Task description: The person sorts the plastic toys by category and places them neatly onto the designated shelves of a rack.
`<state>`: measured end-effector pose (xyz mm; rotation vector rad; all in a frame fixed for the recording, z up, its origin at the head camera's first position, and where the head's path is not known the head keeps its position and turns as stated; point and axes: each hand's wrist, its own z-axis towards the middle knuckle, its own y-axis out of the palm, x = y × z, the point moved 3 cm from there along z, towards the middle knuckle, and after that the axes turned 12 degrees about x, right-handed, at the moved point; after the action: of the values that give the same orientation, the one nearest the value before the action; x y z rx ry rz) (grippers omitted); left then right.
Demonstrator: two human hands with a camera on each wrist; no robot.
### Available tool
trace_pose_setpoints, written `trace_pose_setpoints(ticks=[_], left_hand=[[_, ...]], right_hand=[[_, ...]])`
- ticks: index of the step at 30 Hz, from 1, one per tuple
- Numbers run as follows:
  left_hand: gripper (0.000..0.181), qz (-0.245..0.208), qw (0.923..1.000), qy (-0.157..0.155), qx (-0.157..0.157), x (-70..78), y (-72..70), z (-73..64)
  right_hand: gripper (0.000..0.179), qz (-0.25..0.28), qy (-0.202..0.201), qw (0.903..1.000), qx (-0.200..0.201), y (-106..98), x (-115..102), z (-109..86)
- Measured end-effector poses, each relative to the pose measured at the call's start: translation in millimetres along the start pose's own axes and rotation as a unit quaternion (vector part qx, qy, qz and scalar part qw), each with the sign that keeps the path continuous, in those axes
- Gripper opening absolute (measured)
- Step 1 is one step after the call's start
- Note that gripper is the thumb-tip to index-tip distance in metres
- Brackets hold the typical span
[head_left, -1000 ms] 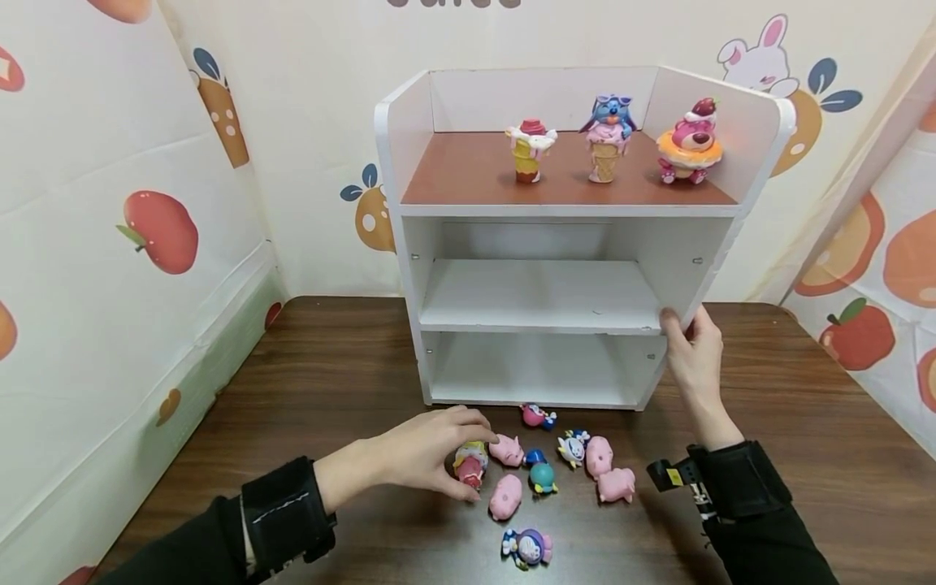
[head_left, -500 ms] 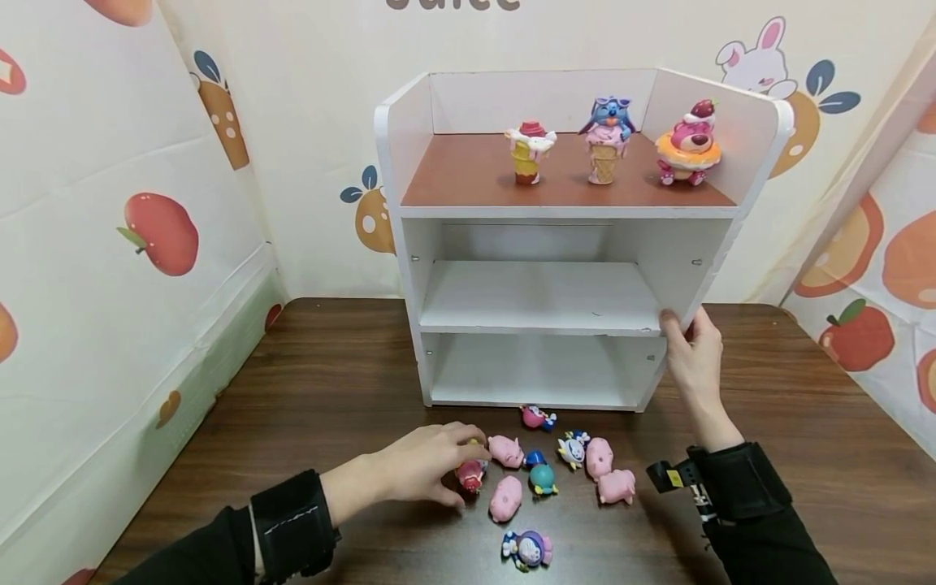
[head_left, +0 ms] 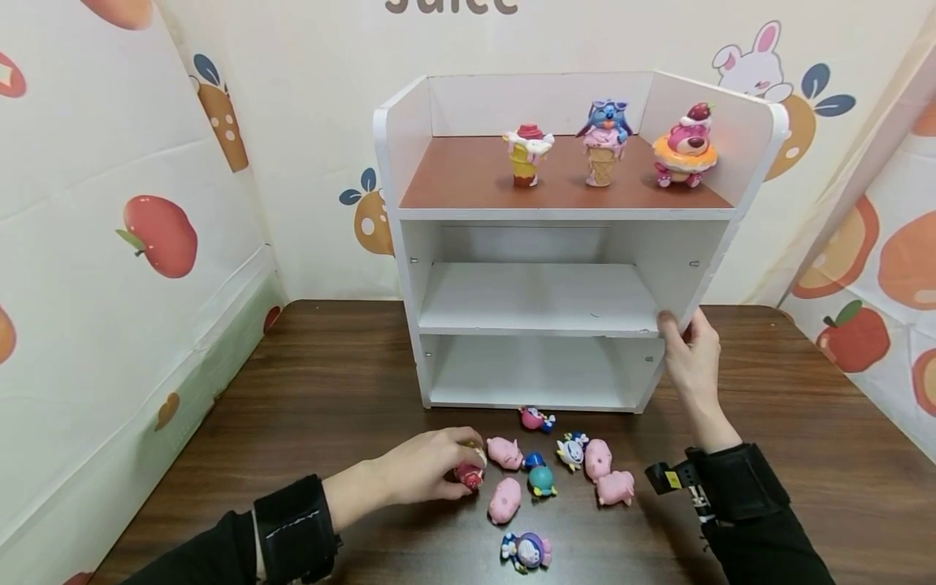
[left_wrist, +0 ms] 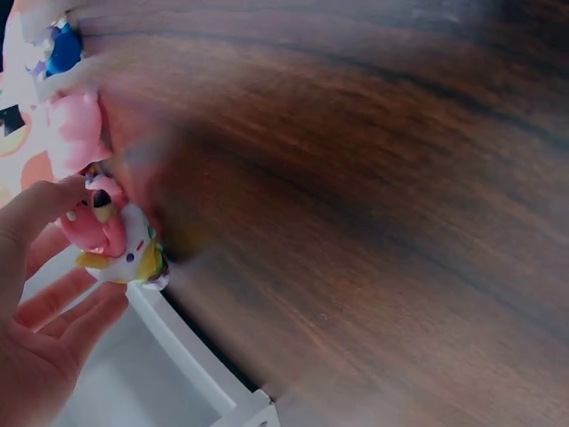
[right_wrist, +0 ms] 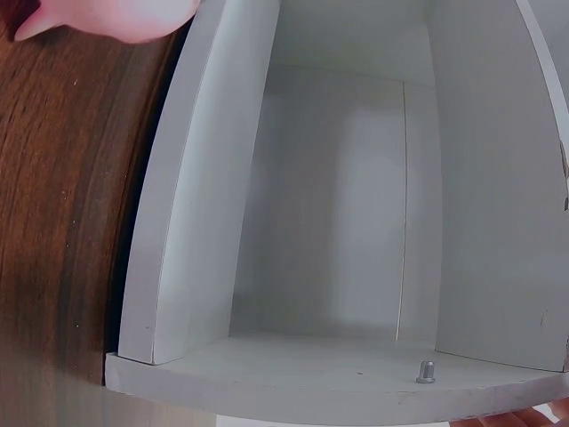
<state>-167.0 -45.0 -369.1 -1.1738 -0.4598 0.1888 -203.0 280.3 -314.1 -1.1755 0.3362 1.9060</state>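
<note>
My left hand (head_left: 427,467) pinches a small red-pink figurine (head_left: 470,474) low over the table, thumb and fingers around its sides. In the left wrist view this figurine (left_wrist: 116,233) shows a pink figure on a white and yellow base. My right hand (head_left: 691,357) grips the right side panel of the white shelf unit (head_left: 578,214), near the middle shelf's height. Close to my left hand lie a pink pig (head_left: 504,452) and another pink pig (head_left: 504,500). In the right wrist view only fingertips (right_wrist: 516,418) show at the lower right corner.
On the top shelf stand a yellow ice-cream-cup figurine (head_left: 526,154), a blue cone figurine (head_left: 604,142) and a pink bear with an orange ring (head_left: 685,148). Before the unit lie a teal-blue figurine (head_left: 541,479), a purple figurine (head_left: 528,552), two touching pigs (head_left: 614,487) and several others.
My left hand has come down and closed its thumb and fingers around the red-pink figurine, which is now more covered. The right hand stays on the shelf unit.
</note>
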Motion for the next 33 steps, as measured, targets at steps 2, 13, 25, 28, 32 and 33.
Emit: trace_pose_setpoints(ticks=[2,13,25,28,32,33], left_hand=[[0.017,-0.030,0.9995,-0.010,0.007,-2.1,-0.9,1.4],[0.017,-0.206,0.9711,-0.102,0.064,-21.1,-9.6,8.5],[0.019,-0.243,0.9466,-0.199,0.073,-42.1,-7.6,11.2],[0.019,-0.241,0.9484,-0.193,0.073,-40.6,-7.3,12.2],[0.020,-0.228,0.9516,-0.192,0.076,-38.4,-7.5,11.5],[0.020,-0.223,0.9526,-0.193,0.077,-37.8,-7.6,11.2]], right_hand=[[0.028,-0.002,-0.003,1.0000,0.003,-0.1,-0.1,0.1],[0.030,0.000,-0.006,1.0000,-0.003,-0.1,-0.3,1.3],[0.028,0.002,-0.011,0.9999,0.007,0.5,-1.3,-0.1],[0.028,0.002,-0.012,0.9999,0.009,0.9,-1.2,0.0],[0.028,0.005,-0.015,0.9998,0.008,0.7,-1.0,0.1],[0.029,0.004,-0.014,0.9999,0.007,0.8,-0.8,0.2]])
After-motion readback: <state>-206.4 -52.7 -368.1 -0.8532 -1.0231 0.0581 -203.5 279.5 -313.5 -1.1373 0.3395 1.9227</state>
